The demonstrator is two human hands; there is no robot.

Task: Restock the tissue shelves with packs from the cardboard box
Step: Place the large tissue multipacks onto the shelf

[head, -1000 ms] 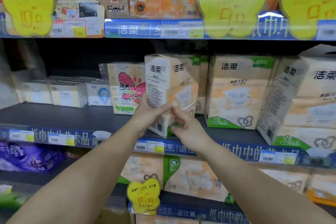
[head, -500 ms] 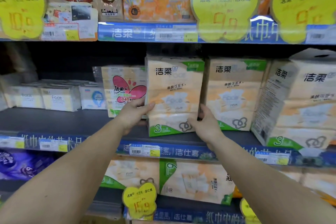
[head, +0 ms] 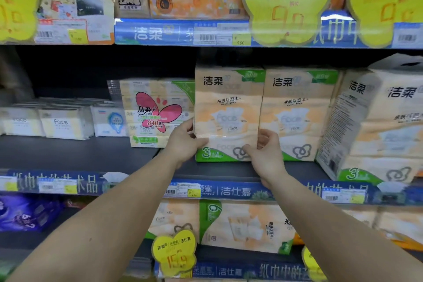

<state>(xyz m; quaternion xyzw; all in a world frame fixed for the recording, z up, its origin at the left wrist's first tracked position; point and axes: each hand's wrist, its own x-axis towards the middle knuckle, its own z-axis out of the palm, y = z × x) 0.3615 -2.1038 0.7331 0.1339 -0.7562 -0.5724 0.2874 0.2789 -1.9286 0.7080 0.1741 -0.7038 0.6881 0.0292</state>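
Closest to the camera are two bare forearms reaching up and in toward the middle shelf (head: 68, 155). The left hand (head: 183, 144) is wrapped onto the lower left edge of an orange tissue pack (head: 226, 112), thumb on the front face. The right hand (head: 265, 153) is clamped on the lower right corner, its fingers tucked in where this pack meets the matching pack (head: 297, 112) next door. So both hands are closed on the same pack, one per side, which looks like the way you'd steer it square and keep the front label facing out.

The pack stands upright on the shelf, bottom edge close to the shelf's front lip, touching the matching pack on its right. Looks to me like it's basically placed and only needs letting go, maybe a small nudge back first.

Room-wise: the right side is tight, since a bigger pack (head: 377, 126) sits angled just past the matching one. To the left there's a pink-labelled pack (head: 158, 112) set a bit further back, right beside the held one, then low white packs (head: 66, 123). In front of those the shelf is bare, so that's where more stock could go. The right-hand fingers sit in a narrow seam, so pulling them out could drag the pack crooked.

Overhead clearance under the upper shelf edge (head: 174, 32) looks okay, with a dark gap above the pack tops. The cardboard box isn't in view.
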